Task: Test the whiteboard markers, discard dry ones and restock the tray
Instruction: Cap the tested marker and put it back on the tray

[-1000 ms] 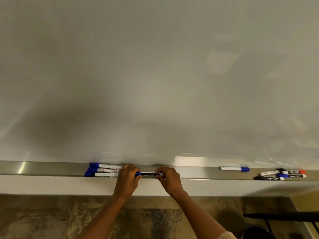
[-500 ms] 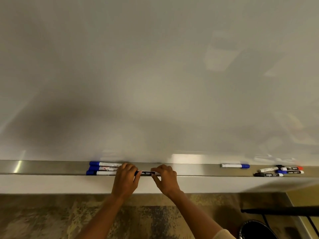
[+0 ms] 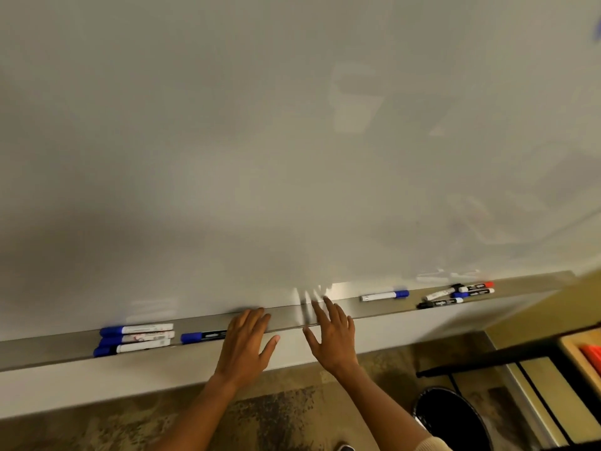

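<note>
- Both hands let go: the left hand (image 3: 244,346) and right hand (image 3: 335,336) are now spread flat, holding nothing.
- The tray (image 3: 65,349) holds the blue-capped marker (image 3: 203,336) beside three markers (image 3: 136,339); more markers (image 3: 457,294) lie far right.

Mottled brown carpet (image 3: 136,428), black bin (image 3: 455,418), yellowish wall (image 3: 536,317).

Tray (image 3: 374,312) runs along the whiteboard's (image 3: 260,141) bottom edge. On it, far left: three markers (image 3: 136,338) side by side, lying lengthwise. Just right of them one marker (image 3: 203,336), its right end under the left hand (image 3: 245,345). Right hand (image 3: 333,335) beside the left, over the tray front. Further right a lone marker (image 3: 383,295), then a loose marker cluster (image 3: 458,295) near the tray's right end. Bin (image 3: 452,418) on the floor below right.
</note>
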